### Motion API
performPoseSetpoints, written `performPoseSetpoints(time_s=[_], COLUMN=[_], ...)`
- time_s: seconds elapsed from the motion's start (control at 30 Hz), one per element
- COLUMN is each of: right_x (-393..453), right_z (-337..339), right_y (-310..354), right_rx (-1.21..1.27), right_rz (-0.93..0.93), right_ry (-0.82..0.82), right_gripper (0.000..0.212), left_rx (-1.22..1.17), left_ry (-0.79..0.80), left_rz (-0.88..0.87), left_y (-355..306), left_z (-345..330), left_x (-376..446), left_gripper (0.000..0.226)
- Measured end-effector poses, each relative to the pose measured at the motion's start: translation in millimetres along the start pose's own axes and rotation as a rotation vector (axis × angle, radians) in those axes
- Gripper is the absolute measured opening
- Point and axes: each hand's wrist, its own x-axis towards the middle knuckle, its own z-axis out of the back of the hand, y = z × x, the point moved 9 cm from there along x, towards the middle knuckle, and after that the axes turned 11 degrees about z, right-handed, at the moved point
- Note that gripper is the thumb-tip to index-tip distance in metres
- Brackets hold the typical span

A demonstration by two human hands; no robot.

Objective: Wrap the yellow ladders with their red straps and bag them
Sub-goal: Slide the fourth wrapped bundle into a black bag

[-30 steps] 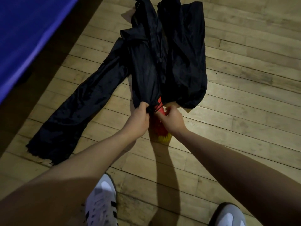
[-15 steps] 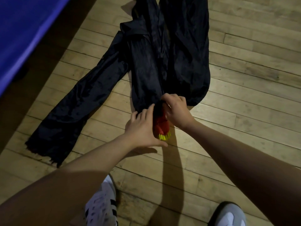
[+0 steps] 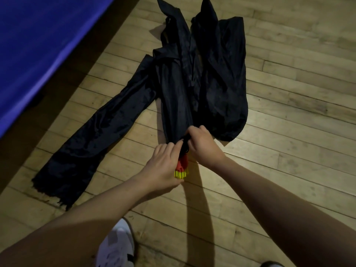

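Head view, the only one: you're at the bagging step. The ladder bundle (image 3: 181,168) lies on the wood floor (image 3: 289,170) just ahead of your feet, mostly inside the middle black bag (image 3: 177,97); only its near end sticks out, showing the red strap (image 3: 183,163) wound round it and the yellow rung ends (image 3: 181,174) below that. So wrapping looks done for this bundle, going by that one end. Your right hand (image 3: 202,146) has its fingers curled, pinching the bunched bag mouth at the top of the bundle. Your left hand (image 3: 163,166) sits against the bundle's left side, fingers reaching toward the bag mouth; whether they're pinching fabric or just pressing, I can't tell, the fingertips are hidden behind the bag edge. Two more bags (image 3: 92,147) lie alongside, one flat to the left, one fuller to the right touching the middle bag; contents not visible. Blue mat (image 3: 38,45) at upper left, well apart. White shoe (image 3: 117,247) at the bottom edge. Next move, my read: hold the bundle from sliding and pull the mouth down over the exposed end until red and yellow are covered. Thin fabric may snag on the rung ends, so ease it over.
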Motion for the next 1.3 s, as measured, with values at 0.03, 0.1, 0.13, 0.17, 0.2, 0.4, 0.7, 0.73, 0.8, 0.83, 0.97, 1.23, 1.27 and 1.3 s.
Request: performPoseSetpoints(time_s=[0.03, 0.1, 0.13, 0.17, 0.2, 0.4, 0.7, 0.73, 0.8, 0.83, 0.97, 1.23, 1.27, 1.3], right_x=[2.5, 5.9, 7.9, 8.3, 8.4, 2.1, -26.0, -28.5, -35.2, -38.0, -38.4, -47.0, -48.9, -51.4], right_z=[4.1, 11.3, 13.4, 14.0, 14.2, -4.2, -28.8, -36.5, -57.5, -65.8, -68.1, -59.1, -53.1, -49.3], right_y=[1.8, 5.1, 7.3, 8.3, 7.3, -9.4, -46.2, -49.4, -49.3, -48.2, -47.7, -37.5, -34.5, -34.2], right_rx=[0.028, 0.083, 0.103, 0.121, 0.135, 0.056, 0.197, 0.184, 0.176, 0.207, 0.346, -0.011, -0.094, -0.128], right_rz=[-0.021, -0.054, -0.057, -0.060, -0.067, -0.054, -0.409, -0.470, -0.541, -0.561, -0.607, -0.738, -0.760, -0.786], right_ry=[-0.018, -0.057, -0.069, -0.073, -0.067, 0.101, -0.169, -0.092, 0.086, 0.126, 0.082, -0.014, -0.034, -0.065], right_gripper=[0.007, 0.012, 0.013, 0.012, 0.011, 0.047, 0.073, 0.068, 0.060, 0.056, 0.033, 0.080, 0.087, 0.090], left_rx=[-0.039, -0.129, -0.168, -0.195, -0.201, -0.064, -0.265, -0.299, -0.362, -0.380, -0.320, -0.367, -0.445, -0.525], left_ry=[-0.002, -0.001, -0.004, -0.010, -0.019, -0.043, 0.037, 0.044, 0.091, 0.127, 0.096, -0.218, -0.220, -0.222], left_rz=[0.015, 0.050, 0.067, 0.080, 0.091, 0.168, 0.246, 0.266, 0.291, 0.279, 0.173, 0.169, 0.210, 0.260], left_y=[3.7, 9.5, 12.0, 13.8, 15.8, 30.1, 31.4, 33.3, 39.3, 41.9, 40.1, 42.9, 47.0, 52.3], left_z=[1.8, 4.6, 6.8, 8.7, 10.3, 11.2, 2.9, 1.0, -4.4, -7.7, 2.4, 41.0, 43.2, 45.2], left_x=[-1.0, -2.5, -1.8, -0.4, 2.0, 15.3, 15.4, 15.0, 14.3, 14.7, 12.8, 23.3, 25.4, 28.0], left_gripper=[0.107, 0.104, 0.101, 0.098, 0.093, 0.076, 0.051, 0.052, 0.055, 0.054, 0.033, 0.010, 0.011, 0.012])
